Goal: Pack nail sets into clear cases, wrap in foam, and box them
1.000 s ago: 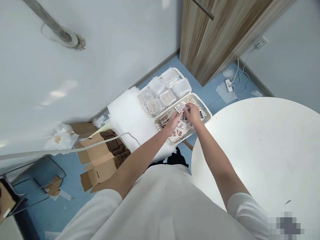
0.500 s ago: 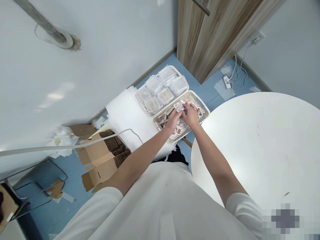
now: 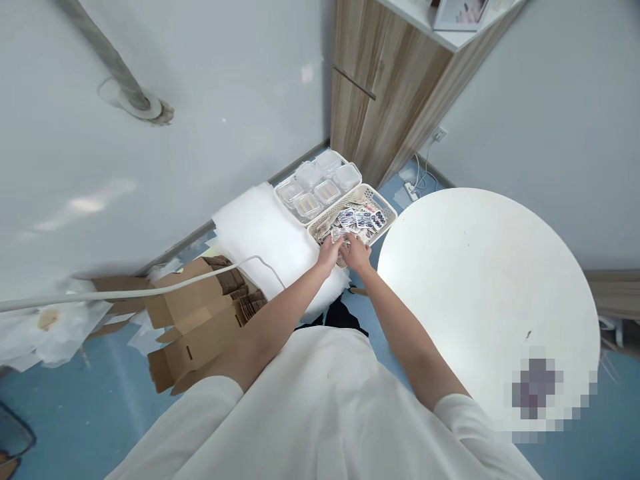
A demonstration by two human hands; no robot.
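At the near side of a white perforated basket (image 3: 384, 230), my left hand (image 3: 330, 253) and my right hand (image 3: 357, 253) meet, fingers bent together. Between their fingertips is a small pale card with a pinkish print (image 3: 340, 233), and both hands grip it. The basket holds many loose printed cards (image 3: 364, 219), several with dark blue patterns, lying in a jumble beyond my fingers. My palms and wrists hide the near corner of the basket.
Beside it, a second white basket holds several clear plastic boxes (image 3: 310, 175). White sheeting (image 3: 260, 227) lies to the left, with an open cardboard box (image 3: 195, 333) and a hanging pale cable (image 3: 150, 292). A round white table (image 3: 480, 267) stands right, a wooden cabinet (image 3: 380, 87) behind.
Both hands have drawn back from the middle of the basket to its near side with the pale card. The blue-patterned cards beneath are now uncovered. The view has tilted up.
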